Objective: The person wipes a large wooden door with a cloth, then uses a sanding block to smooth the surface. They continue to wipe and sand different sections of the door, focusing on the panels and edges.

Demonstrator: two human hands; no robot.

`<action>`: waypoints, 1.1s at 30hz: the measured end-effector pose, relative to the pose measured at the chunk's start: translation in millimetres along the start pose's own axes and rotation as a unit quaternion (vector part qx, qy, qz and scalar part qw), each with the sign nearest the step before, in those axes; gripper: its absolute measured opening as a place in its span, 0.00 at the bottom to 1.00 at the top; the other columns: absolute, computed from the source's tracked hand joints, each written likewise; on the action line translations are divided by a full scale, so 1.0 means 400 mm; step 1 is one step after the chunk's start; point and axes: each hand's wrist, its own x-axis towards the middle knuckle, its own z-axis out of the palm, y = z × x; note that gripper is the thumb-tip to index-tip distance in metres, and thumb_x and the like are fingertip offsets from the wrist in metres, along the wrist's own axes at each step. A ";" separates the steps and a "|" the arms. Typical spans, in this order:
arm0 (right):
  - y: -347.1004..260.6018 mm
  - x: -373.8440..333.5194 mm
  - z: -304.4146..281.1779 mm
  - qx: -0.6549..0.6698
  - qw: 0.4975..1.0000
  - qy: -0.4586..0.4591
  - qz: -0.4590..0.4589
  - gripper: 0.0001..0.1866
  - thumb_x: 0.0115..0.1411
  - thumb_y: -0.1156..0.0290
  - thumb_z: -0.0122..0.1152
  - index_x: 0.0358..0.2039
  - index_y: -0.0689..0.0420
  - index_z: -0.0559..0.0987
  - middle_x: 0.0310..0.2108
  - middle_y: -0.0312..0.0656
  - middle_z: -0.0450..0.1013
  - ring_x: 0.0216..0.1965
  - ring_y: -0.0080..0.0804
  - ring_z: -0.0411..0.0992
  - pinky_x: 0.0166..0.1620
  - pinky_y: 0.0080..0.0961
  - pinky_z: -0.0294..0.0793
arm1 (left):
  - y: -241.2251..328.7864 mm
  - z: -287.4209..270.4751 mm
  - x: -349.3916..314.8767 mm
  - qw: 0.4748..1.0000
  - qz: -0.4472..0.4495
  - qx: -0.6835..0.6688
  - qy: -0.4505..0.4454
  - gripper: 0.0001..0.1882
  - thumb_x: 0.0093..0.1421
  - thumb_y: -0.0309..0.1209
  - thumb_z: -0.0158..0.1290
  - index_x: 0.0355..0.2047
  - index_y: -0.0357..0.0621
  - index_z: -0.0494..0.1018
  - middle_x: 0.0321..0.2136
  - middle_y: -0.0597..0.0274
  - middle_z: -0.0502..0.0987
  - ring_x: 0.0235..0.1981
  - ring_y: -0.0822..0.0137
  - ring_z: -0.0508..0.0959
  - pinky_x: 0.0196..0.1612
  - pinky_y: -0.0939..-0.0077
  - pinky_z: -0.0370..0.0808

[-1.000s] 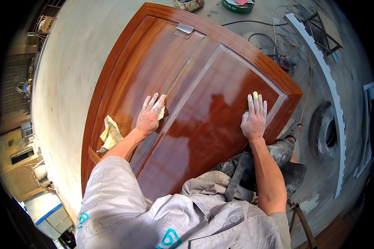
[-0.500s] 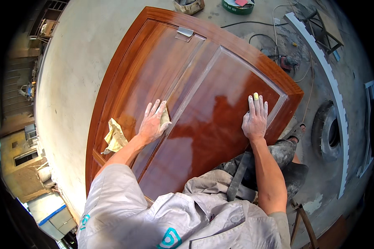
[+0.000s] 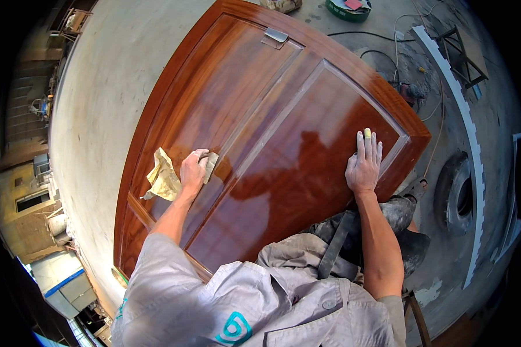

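A glossy red-brown wooden door with recessed panels lies in front of me. My left hand is closed on a folded tan piece of sandpaper, held against the wood left of the central strip. Just left of that hand, a crumpled yellowish sheet rests on the door. My right hand lies flat on the right panel with fingers stretched, pale dust on the fingertips and something yellow on one of them. A small silvery flap sits near the door's far edge.
A tyre and a long white notched strip lie on the floor at right. Cables run by a red power tool. A green round container stands beyond the door, and a small wooden stand is at far right.
My left hand has moved left and nearer to me with the sandpaper, its fingers now curled instead of extended. My right hand stays flat in the same place on the panel. The view has shifted slightly.
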 end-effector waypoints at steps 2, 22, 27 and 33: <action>0.004 -0.002 -0.003 -0.001 1.000 0.002 -0.001 0.38 0.60 0.74 0.56 0.73 0.56 0.67 0.77 0.46 0.57 0.79 0.47 0.52 0.80 0.50 0.45 | 0.028 0.016 0.006 0.994 0.056 0.087 0.045 0.04 0.65 0.27 0.59 0.37 0.41 0.82 0.38 0.52 0.83 0.42 0.46 0.82 0.46 0.51 0.78; -0.010 -0.002 -0.008 0.014 1.000 -0.019 0.005 0.39 0.57 0.75 0.56 0.72 0.58 0.68 0.77 0.48 0.57 0.79 0.49 0.52 0.79 0.53 0.47 | 0.237 0.265 0.295 0.968 0.173 -0.109 0.146 0.09 0.54 0.21 0.69 0.27 0.39 0.77 0.31 0.59 0.76 0.37 0.58 0.75 0.41 0.62 0.71; 0.009 0.009 -0.019 0.014 1.000 -0.014 0.012 0.39 0.57 0.74 0.57 0.72 0.59 0.69 0.76 0.49 0.58 0.78 0.50 0.53 0.78 0.54 0.49 | 0.201 0.276 0.239 0.976 0.117 -0.130 0.133 0.10 0.55 0.25 0.70 0.25 0.40 0.78 0.29 0.59 0.76 0.36 0.56 0.75 0.41 0.60 0.71; -0.018 0.011 -0.014 0.041 0.999 -0.018 0.013 0.39 0.56 0.75 0.58 0.72 0.58 0.69 0.76 0.49 0.59 0.78 0.51 0.54 0.78 0.55 0.49 | 0.427 0.338 0.493 0.973 0.142 -0.101 0.148 0.10 0.56 0.29 0.69 0.27 0.38 0.79 0.30 0.51 0.78 0.37 0.51 0.77 0.41 0.56 0.72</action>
